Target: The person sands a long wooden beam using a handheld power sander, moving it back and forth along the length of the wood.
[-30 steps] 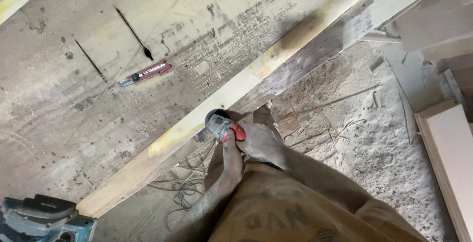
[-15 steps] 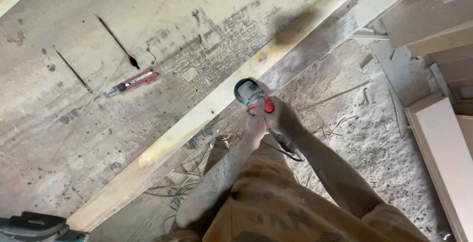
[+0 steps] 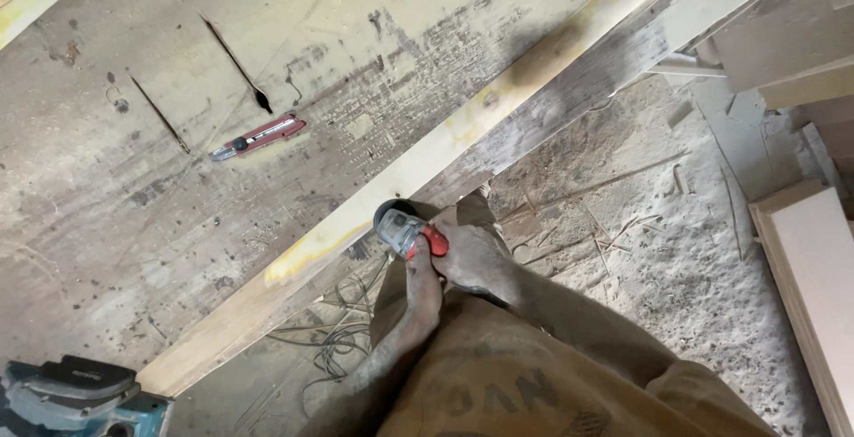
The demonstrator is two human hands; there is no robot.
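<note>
Red grinder (image 3: 411, 234) sits at the surface (image 3: 267, 63) edge; our left hand (image 3: 423, 284) and right hand (image 3: 473, 257) grip it, arms bent close.

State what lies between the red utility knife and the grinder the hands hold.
In the head view, only scuffed bench top and the pale wooden plank separate utility knife from grinder.

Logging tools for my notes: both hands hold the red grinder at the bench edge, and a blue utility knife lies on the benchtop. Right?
Not quite. In the head view the utility knife is red, not blue. Both the left hand and right hand do hold the red grinder at the bench edge.
</note>
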